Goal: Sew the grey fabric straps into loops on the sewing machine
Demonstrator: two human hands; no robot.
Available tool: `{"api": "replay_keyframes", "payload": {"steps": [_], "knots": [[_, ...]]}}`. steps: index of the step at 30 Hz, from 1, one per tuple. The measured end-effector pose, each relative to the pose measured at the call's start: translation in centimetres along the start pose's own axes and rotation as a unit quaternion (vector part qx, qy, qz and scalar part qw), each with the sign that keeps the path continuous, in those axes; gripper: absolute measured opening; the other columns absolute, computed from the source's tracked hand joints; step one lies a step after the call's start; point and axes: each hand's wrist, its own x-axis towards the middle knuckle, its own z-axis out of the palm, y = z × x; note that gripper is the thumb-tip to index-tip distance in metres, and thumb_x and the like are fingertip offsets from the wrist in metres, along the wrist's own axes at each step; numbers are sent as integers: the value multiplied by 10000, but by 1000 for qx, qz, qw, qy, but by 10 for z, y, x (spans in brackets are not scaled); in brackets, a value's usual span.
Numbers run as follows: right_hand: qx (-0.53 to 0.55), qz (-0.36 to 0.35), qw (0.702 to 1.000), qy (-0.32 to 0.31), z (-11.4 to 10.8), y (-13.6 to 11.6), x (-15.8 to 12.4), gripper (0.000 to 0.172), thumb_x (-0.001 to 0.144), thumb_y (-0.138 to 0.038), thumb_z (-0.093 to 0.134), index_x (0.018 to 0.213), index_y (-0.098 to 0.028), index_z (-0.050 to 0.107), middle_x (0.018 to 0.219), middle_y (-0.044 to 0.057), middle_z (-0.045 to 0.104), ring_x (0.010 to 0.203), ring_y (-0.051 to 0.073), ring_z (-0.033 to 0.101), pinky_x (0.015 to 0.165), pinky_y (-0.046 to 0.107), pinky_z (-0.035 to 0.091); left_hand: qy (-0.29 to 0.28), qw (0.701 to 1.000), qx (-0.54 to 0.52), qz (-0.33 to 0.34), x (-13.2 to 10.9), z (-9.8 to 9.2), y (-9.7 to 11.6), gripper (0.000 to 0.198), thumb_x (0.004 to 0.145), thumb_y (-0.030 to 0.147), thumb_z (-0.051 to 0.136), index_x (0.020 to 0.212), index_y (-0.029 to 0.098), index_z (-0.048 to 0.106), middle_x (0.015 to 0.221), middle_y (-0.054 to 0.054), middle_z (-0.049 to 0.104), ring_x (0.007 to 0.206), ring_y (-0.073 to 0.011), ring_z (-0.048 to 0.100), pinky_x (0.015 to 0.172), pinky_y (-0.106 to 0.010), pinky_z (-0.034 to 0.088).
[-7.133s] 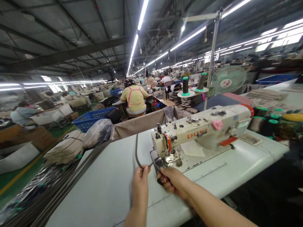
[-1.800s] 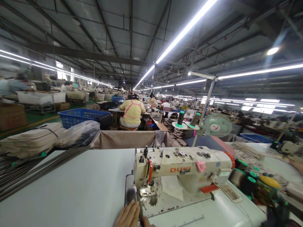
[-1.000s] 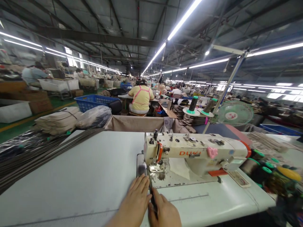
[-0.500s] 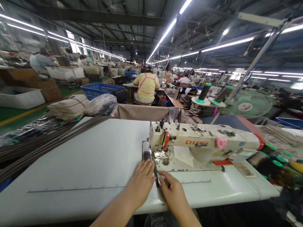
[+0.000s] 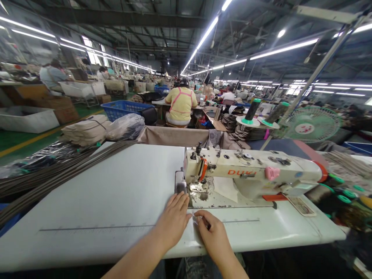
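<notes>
My left hand (image 5: 173,219) lies flat on the white sewing table (image 5: 87,193), just in front of the needle area of a cream DUKI industrial sewing machine (image 5: 250,170). My right hand (image 5: 212,232) rests close beside it, fingers curled toward the thumb near the machine's front. Whether those fingers pinch something thin, I cannot tell. The presser foot (image 5: 197,188) sits a short way beyond both hands, over a stained needle plate. No dark strip shows clearly between my hands.
A long bundle of dark strips (image 5: 49,174) lies over the table's left edge. Thread spools (image 5: 343,197) stand at right, behind a green fan (image 5: 312,124). A co-worker (image 5: 180,106) sits beyond a beige fabric divider (image 5: 174,136), near a blue basket (image 5: 124,110).
The dark strip held between my hands earlier no longer shows clearly. My left hand has flattened on the table, and my right hand has moved slightly toward the table's front edge.
</notes>
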Motion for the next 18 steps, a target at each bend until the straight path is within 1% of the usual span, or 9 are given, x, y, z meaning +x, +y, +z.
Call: {"api": "replay_keyframes", "payload": {"steps": [4, 9, 14, 18], "knots": [[2, -1, 1000, 3, 1, 1, 0, 288, 928, -378, 508, 944, -225, 752, 714, 22, 715, 645, 197, 622, 728, 303, 514, -7, 1000, -20, -8, 6, -1, -2, 486, 1042, 333, 483, 1457, 84, 524, 1529, -155, 554, 1453, -294, 487, 1231, -519, 389], [-2, -9, 1000, 8, 1, 2, 0, 294, 936, -368, 493, 927, -225, 750, 727, 25, 725, 640, 192, 622, 724, 301, 517, -21, 999, -38, -13, 14, -3, -8, 475, 1026, 323, 524, 1441, 93, 541, 1523, -169, 557, 1462, -307, 474, 1231, -538, 374], [-1, -17, 1000, 12, 2, 3, 0, 299, 941, -364, 490, 931, -225, 755, 766, 30, 743, 646, 190, 631, 698, 291, 514, -30, 998, -41, -27, 21, -3, -13, 464, 1020, 327, 537, 1444, 139, 540, 1539, -137, 547, 1485, -317, 432, 1249, -559, 325], [-2, -18, 1000, 20, 3, 4, 0, 289, 933, -360, 502, 920, -223, 756, 746, 26, 739, 632, 189, 627, 676, 286, 508, -39, 997, -50, -46, 27, -4, -16, 481, 1000, 317, 569, 1456, 170, 521, 1545, -116, 540, 1502, -335, 393, 1246, -594, 306]]}}
